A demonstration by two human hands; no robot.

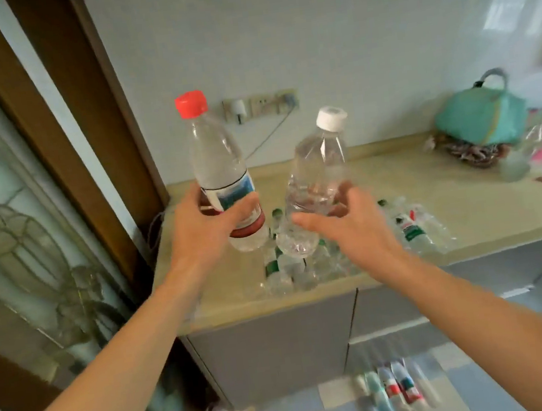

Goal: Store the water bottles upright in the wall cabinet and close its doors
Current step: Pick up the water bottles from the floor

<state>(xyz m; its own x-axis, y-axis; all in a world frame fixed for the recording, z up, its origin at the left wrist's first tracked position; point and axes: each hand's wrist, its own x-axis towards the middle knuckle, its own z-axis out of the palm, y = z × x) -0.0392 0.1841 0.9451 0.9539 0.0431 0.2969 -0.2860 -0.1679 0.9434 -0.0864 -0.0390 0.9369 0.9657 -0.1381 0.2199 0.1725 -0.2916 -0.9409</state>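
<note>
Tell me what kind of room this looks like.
Probably a home kitchen or utility corner: a beige countertop over grey base cabinets, a tiled floor, and wall sockets. Each hand holds a water bottle.

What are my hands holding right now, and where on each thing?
The left hand grips the red-capped bottle around its labelled middle. The right hand holds the white-capped bottle around its lower body, fingers only loosely curled.

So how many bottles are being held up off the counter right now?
2. The red-capped bottle is gripped by the left hand; the white-capped bottle is in the right hand. More bottles lie on the counter and floor.
</note>
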